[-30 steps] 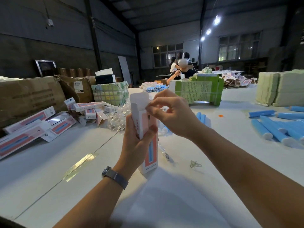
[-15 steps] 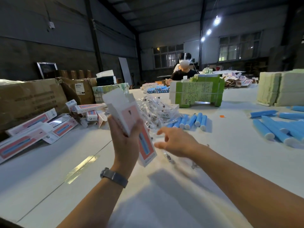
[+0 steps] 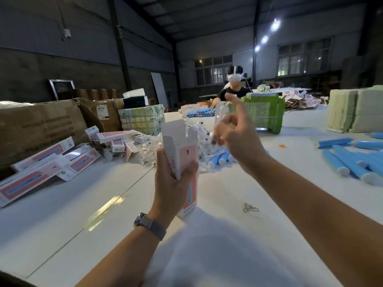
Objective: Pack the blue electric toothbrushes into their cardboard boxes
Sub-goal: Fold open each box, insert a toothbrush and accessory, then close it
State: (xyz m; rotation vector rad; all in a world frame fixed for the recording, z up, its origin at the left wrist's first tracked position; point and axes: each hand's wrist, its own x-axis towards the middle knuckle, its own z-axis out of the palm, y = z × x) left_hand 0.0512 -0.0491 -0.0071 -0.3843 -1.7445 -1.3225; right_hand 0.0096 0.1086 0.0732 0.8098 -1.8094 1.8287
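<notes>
Box point(image 3: 183, 162) — white with pink panel, blue stripe; toothbrushes point(image 3: 350, 164) — light blue, white ends; table point(image 3: 238, 245) white; far carton point(image 3: 263, 112) green.

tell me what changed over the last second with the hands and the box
The right hand left the box top, dipped to the pile of clear bags and came back up pinching a clear plastic bag beside the opening. The left hand tilted the cardboard box left, then brought it upright again. It still grips the box, top flap open; the blue toothbrushes lie where they were.

No text is legible; print on the green carton point(image 3: 264, 112) and brown carton point(image 3: 41, 129) is too blurred to read.
</notes>
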